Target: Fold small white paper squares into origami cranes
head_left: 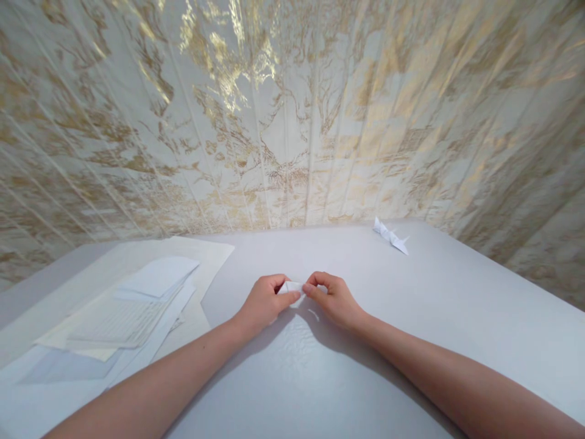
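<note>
pinching a small folded piece of white paper (293,286) from both ends, the person's two hands meet over the middle of the white table (292,384). the left hand (267,300) is nearly closed, its thumb laid along the near side of the paper and its fingers curled behind. the right hand (336,300) grips the other end narrowly between thumb and forefinger; how its remaining fingers sit, i cannot tell from here. the fingertips come close together with the paper between them. off to the left lies a loose pile of papers (114,320), some sheets overlapping, one with lines of print. near the far edge, towards the right, sit pointed folded paper shapes (390,236), well apart from both hands. gold-patterned drapery (283,140) rises behind the table.
</note>
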The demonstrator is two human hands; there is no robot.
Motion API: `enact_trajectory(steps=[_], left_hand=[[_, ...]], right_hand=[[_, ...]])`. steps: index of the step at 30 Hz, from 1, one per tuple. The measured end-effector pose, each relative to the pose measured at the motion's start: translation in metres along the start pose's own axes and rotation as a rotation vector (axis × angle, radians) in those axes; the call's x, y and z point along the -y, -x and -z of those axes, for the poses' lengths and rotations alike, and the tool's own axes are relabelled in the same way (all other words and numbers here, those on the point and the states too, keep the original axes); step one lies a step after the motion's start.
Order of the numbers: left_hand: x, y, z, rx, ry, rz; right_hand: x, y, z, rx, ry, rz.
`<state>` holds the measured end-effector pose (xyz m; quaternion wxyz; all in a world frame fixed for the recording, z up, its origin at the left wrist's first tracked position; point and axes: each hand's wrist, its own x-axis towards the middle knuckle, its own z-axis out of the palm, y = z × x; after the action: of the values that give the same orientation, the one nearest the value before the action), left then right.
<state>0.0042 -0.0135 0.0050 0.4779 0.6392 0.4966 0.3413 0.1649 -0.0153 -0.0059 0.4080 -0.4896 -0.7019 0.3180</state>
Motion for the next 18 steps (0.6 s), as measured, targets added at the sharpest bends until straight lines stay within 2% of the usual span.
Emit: enact_trajectory(steps=[3,6,11,18], left_hand=[[0.001,-0.001,0.000,-0.038,0.194,0.015],[0.002,-0.003,-0.002,-0.086,0.298,0.007],[0.002,-0.005,-0.002,-0.144,0.270,0.009],[0.001,-0.002,-0.002,-0.089,0.183,-0.037]], right_hand=[[-0.001,0.002,0.002,0.031,0.029,0.004],[0.000,0.003,0.000,0.062,0.043,-0.003],[0.002,0.007,-0.002,0.079,0.071,0.037],[0.003,0.011,-0.004,0.026,0.161,0.187]])
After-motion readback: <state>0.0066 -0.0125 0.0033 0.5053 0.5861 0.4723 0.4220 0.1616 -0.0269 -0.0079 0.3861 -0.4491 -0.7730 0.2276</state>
